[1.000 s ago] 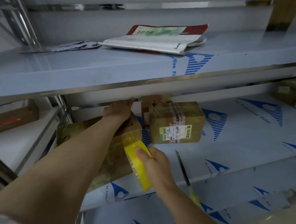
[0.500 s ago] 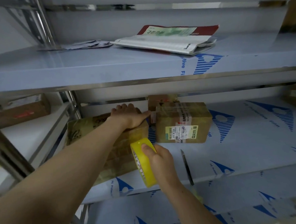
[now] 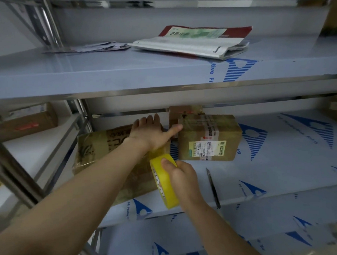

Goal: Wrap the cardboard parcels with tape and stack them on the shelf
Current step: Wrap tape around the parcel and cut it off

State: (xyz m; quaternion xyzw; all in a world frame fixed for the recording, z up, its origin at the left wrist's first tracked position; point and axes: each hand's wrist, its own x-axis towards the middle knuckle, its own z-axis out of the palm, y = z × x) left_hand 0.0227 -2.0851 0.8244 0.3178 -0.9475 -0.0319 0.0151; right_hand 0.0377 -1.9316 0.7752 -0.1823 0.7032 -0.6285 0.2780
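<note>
Two cardboard parcels sit side by side on the middle shelf (image 3: pixel 284 171). The big parcel (image 3: pixel 102 151) is on the left, and your hands are on this one. Your left hand (image 3: pixel 150 134) lies flat on its top, fingers straight, thumb stuck out toward the labelled parcel (image 3: pixel 209 138) just beside it. Your right hand (image 3: pixel 183 177) is curled round a yellow tape roll (image 3: pixel 163 184) and holds it up on edge by the big parcel's near right corner. A strip of tape (image 3: pixel 159 151) runs from the roll up to the parcel, under your left wrist.

The labelled parcel has a white sticker on its front. A smaller brown box (image 3: pixel 182 111) peeks out behind it. A thin knife (image 3: pixel 212 185) lies on the shelf to the right of your right hand, not touching it.

On the upper shelf (image 3: pixel 120 71) a folded booklet (image 3: pixel 194 41) lies flat, with some loose papers (image 3: pixel 97 47) to its left. Another cardboard box (image 3: pixel 25 124) sits on the next rack to the left.
</note>
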